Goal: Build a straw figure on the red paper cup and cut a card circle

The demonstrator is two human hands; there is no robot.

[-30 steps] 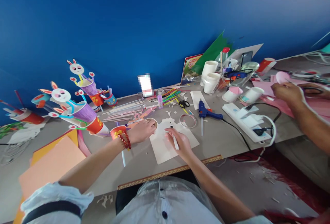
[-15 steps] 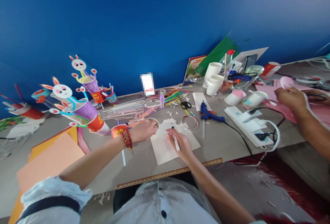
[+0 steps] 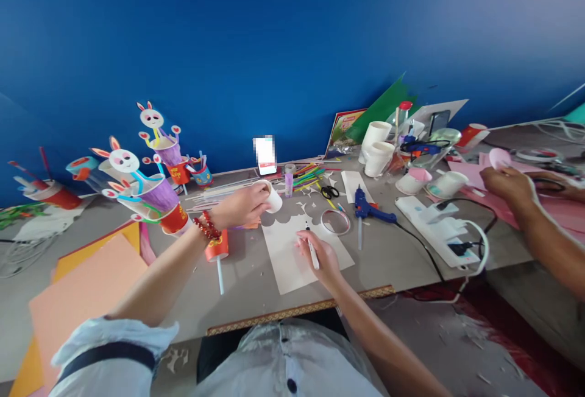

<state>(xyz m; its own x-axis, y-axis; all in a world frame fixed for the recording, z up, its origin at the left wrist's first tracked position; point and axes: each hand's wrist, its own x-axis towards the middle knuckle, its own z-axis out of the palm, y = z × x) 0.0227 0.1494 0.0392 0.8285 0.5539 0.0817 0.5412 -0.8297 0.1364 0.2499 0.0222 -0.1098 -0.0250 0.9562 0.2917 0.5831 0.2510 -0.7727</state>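
Note:
My left hand is closed around a white paper cup, held tilted above the far left corner of a white sheet of paper. A red beaded bracelet circles that wrist. In my right hand is a white marker, its dark tip pointing away from me over the sheet, and the hand rests on the paper. The sheet's far edge is cut in scallops. Under my left wrist stands a red paper cup with a pale blue straw. A roll of tape lies at the sheet's far right.
A blue glue gun and a white power strip with cables lie to the right. Black-handled scissors lie behind the tape. Rabbit cup figures and coloured paper are at left. A co-worker's hands hold pink paper and scissors.
My left hand has lifted the white cup off the sheet and tilted it, moving slightly left and away from me. My right hand with the marker has stayed nearly in place.

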